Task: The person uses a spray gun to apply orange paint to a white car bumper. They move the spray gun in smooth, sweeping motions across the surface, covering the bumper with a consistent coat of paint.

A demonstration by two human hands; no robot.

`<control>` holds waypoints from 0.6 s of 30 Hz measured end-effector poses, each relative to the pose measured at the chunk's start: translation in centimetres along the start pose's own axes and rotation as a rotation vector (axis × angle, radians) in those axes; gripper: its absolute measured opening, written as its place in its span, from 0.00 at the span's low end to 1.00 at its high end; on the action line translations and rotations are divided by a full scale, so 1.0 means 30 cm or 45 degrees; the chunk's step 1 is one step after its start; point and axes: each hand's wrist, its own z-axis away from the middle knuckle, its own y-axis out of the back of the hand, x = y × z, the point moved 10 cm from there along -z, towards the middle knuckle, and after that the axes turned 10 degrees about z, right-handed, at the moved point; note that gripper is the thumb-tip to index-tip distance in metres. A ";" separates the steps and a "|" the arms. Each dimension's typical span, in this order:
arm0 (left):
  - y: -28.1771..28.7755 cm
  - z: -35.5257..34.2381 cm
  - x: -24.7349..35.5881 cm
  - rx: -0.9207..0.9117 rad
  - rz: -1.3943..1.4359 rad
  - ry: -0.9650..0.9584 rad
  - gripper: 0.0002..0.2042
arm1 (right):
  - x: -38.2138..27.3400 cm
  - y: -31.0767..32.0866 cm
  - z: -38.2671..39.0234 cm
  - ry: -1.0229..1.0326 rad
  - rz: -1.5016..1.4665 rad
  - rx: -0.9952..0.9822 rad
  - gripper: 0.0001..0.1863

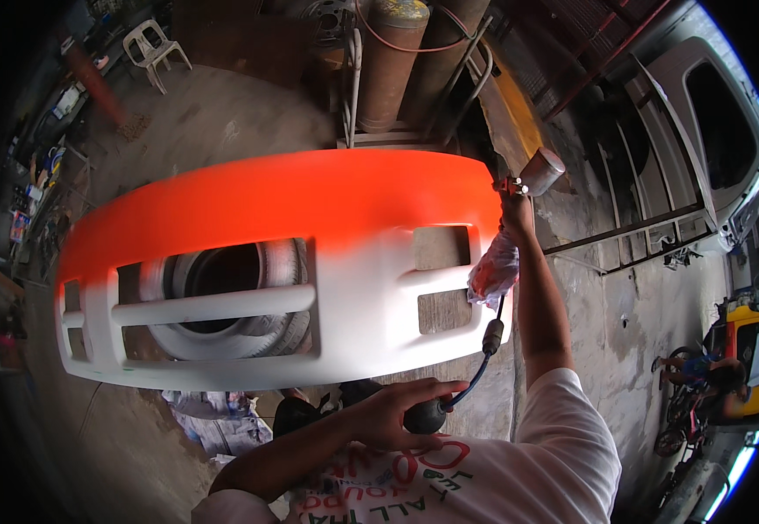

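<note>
A large vehicle bumper (362, 306) stretches across the middle, its upper part bright orange and its lower part white with rectangular openings. At its far right corner my right hand (517, 210) is closed around a spray gun (512, 185) that carries a metal paint cup (543, 171). Stained plastic or cloth wrapping (494, 269) hangs below that hand. From the wrapping a dark coupling and blue air hose (479, 380) curve toward my body. My left hand (397, 414), near my chest, curls around the hose at a dark rounded piece (425, 417); some fingers are hidden.
Tires (285, 310) lie beneath the bumper. Tall gas cylinders (393, 65) stand on a cart beyond it. A metal frame (628, 236) and a vehicle cab (720, 113) are at right, with a person (711, 371) by a motorcycle. A plastic chair (152, 52) stands far left.
</note>
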 end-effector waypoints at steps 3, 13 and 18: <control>0.021 0.134 0.105 0.009 -0.010 -0.004 0.44 | -0.187 -0.119 0.096 -0.015 -0.208 -0.087 0.15; 0.134 0.714 0.290 0.234 -0.065 -0.373 0.43 | -0.847 -0.584 0.364 0.058 -0.392 -0.336 0.11; 0.203 1.026 0.348 0.339 -0.133 -0.451 0.42 | -1.161 -0.853 0.505 0.075 -0.445 -0.408 0.11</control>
